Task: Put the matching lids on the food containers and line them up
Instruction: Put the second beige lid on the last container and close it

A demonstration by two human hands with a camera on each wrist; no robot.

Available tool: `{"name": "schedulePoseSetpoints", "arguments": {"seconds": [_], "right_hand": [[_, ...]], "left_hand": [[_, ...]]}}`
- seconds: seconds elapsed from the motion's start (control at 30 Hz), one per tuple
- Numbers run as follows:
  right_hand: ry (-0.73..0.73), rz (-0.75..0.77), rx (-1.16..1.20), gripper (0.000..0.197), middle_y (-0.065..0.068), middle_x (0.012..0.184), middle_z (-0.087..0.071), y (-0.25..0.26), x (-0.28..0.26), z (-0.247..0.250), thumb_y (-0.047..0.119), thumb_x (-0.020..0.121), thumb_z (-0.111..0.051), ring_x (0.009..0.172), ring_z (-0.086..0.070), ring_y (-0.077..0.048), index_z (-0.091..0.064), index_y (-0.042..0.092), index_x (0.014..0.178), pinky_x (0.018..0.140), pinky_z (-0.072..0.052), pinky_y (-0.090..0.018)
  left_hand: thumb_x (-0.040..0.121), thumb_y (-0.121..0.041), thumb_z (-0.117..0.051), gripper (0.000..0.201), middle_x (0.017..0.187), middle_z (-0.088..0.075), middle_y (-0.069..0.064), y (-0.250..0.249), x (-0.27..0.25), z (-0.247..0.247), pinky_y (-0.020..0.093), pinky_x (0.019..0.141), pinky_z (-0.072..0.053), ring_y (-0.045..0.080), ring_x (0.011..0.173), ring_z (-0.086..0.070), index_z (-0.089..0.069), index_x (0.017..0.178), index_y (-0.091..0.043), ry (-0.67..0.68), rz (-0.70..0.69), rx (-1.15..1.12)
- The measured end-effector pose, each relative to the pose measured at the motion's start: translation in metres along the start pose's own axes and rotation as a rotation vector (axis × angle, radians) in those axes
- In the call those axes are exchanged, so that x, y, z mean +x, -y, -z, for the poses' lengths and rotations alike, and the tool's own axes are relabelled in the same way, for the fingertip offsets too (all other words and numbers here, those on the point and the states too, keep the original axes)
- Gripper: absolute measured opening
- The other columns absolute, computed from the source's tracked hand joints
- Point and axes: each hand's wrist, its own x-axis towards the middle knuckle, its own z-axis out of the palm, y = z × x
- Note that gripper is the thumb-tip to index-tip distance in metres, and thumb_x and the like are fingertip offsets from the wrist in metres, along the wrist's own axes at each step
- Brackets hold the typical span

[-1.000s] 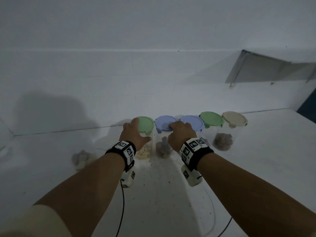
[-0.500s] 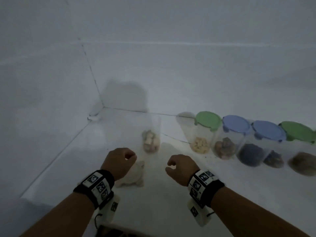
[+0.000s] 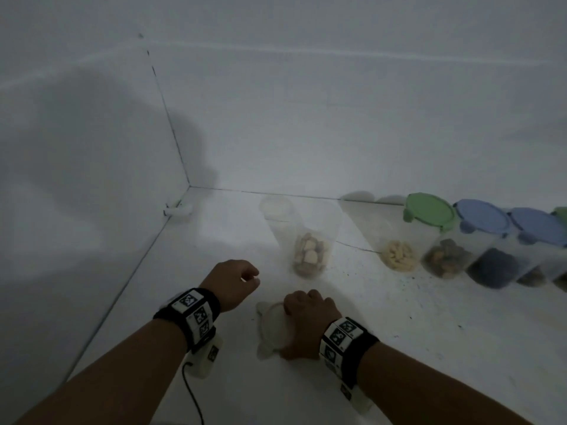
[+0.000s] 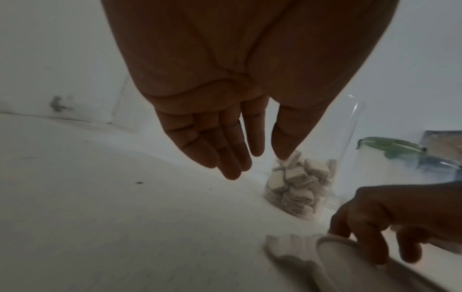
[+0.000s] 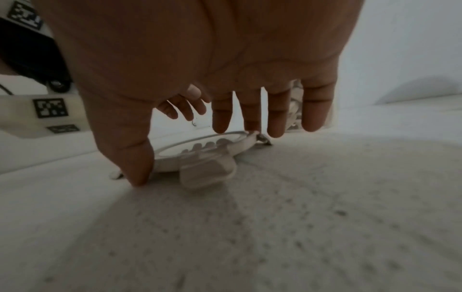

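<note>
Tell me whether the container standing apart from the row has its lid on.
Off. The lone container stands upright with an open rim, while the beige lid lies flat on the table under the right hand.

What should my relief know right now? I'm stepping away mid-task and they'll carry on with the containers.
Left hand: holds nothing, fingers loose, hovering above the counter.
Right hand: fingers and thumb set around the beige lid, which lies on the counter near you; no firm grip visible yet.
Open clear container, with pale and brown chunks inside, stands apart, left of the row and still lidless.
Done: row along the back wall is lidded, starting with the green-lidded container, then two blue-lidded containers.
Left: lift the beige lid, close it on the open container, then slide that container into the row.
</note>
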Motion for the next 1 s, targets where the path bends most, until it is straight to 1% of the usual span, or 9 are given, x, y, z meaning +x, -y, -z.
{"name": "schedulePoseSetpoints", "arguments": {"seconds": [0.17,0.3,0.37,0.47,0.53,0.67,0.77,0.87,1.0], "right_hand": [[-0.146,-0.068,0.05,0.09,0.008,0.125,-0.048,-0.014,-0.04,0.026,0.083,0.058,-0.063,0.11,-0.042,-0.02,-0.037,0.036,0.13,0.098,-0.041,-0.045],[-0.368,-0.163,0.148,0.115,0.01,0.143,-0.04,-0.046,-0.082,0.067,0.086,0.057,-0.056,0.13,-0.039,-0.021,-0.021,0.032,0.153,0.105,-0.04,-0.044],[-0.459,-0.207,0.156,0.116,0.005,0.143,-0.039,-0.066,-0.087,0.093,0.084,0.059,-0.057,0.131,-0.038,-0.023,-0.025,0.025,0.153,0.107,-0.039,-0.042],[-0.55,-0.283,0.242,0.099,0.006,0.13,-0.044,-0.09,-0.08,0.125,0.078,0.057,-0.066,0.12,-0.04,-0.019,-0.041,0.027,0.138,0.1,-0.044,-0.04],[-0.588,-0.319,0.328,0.094,0.008,0.123,-0.046,-0.104,-0.071,0.135,0.075,0.055,-0.071,0.118,-0.042,-0.019,-0.044,0.028,0.133,0.093,-0.052,-0.043],[-0.573,-0.298,0.41,0.089,0.006,0.12,-0.051,-0.125,-0.075,0.142,0.067,0.061,-0.078,0.106,-0.056,-0.022,-0.046,0.026,0.132,0.076,-0.06,-0.045],[-0.503,-0.286,0.36,0.097,0.001,0.132,-0.048,-0.134,-0.092,0.139,0.061,0.066,-0.081,0.118,-0.05,-0.021,-0.04,0.021,0.144,0.091,-0.056,-0.043],[-0.396,-0.283,0.276,0.108,0.0,0.147,-0.044,-0.146,-0.104,0.127,0.068,0.065,-0.078,0.134,-0.041,-0.021,-0.032,0.025,0.152,0.108,-0.041,-0.04],[-0.367,-0.232,0.25,0.103,0.002,0.141,-0.048,-0.163,-0.12,0.12,0.067,0.065,-0.079,0.128,-0.045,-0.018,-0.037,0.024,0.149,0.106,-0.039,-0.036]], "left_hand": [[0.086,-0.044,-0.075,0.064,0.125,-0.062,-0.005,-0.023,0.035,0.002,0.024,0.084,-0.05,0.011,0.102,-0.062,-0.05,0.143,-0.027,0.104,-0.071,-0.141],[0.058,-0.069,-0.085,0.129,0.158,-0.035,0.0,-0.051,0.062,-0.001,0.039,0.111,-0.043,0.019,0.139,-0.043,-0.016,0.159,-0.031,0.117,-0.12,-0.285],[0.046,-0.077,-0.085,0.146,0.164,-0.024,-0.003,-0.064,0.075,-0.006,0.045,0.118,-0.035,0.019,0.148,-0.031,-0.007,0.16,-0.032,0.098,-0.125,-0.362],[0.046,-0.074,-0.087,0.134,0.158,-0.036,-0.006,-0.08,0.089,-0.016,0.041,0.114,-0.041,0.019,0.143,-0.04,-0.022,0.155,-0.031,0.1,-0.14,-0.504],[0.049,-0.07,-0.088,0.119,0.148,-0.045,-0.008,-0.091,0.09,-0.025,0.039,0.107,-0.048,0.017,0.131,-0.052,-0.031,0.148,-0.035,0.083,-0.141,-0.539],[0.05,-0.061,-0.092,0.11,0.137,-0.052,-0.014,-0.125,0.073,-0.047,0.031,0.098,-0.052,0.011,0.12,-0.057,-0.04,0.143,-0.035,0.147,-0.196,-0.547],[0.049,-0.056,-0.095,0.1,0.128,-0.058,-0.022,-0.159,0.052,-0.074,0.026,0.093,-0.051,0.007,0.118,-0.056,-0.048,0.135,-0.039,0.254,-0.251,-0.578],[0.045,-0.061,-0.094,0.093,0.122,-0.066,-0.023,-0.183,0.043,-0.1,0.035,0.102,-0.052,0.002,0.116,-0.06,-0.056,0.129,-0.044,0.269,-0.29,-0.591],[0.051,-0.051,-0.096,0.092,0.124,-0.065,-0.027,-0.202,0.035,-0.108,0.025,0.1,-0.048,-0.003,0.117,-0.059,-0.052,0.132,-0.048,0.268,-0.295,-0.611]]}}
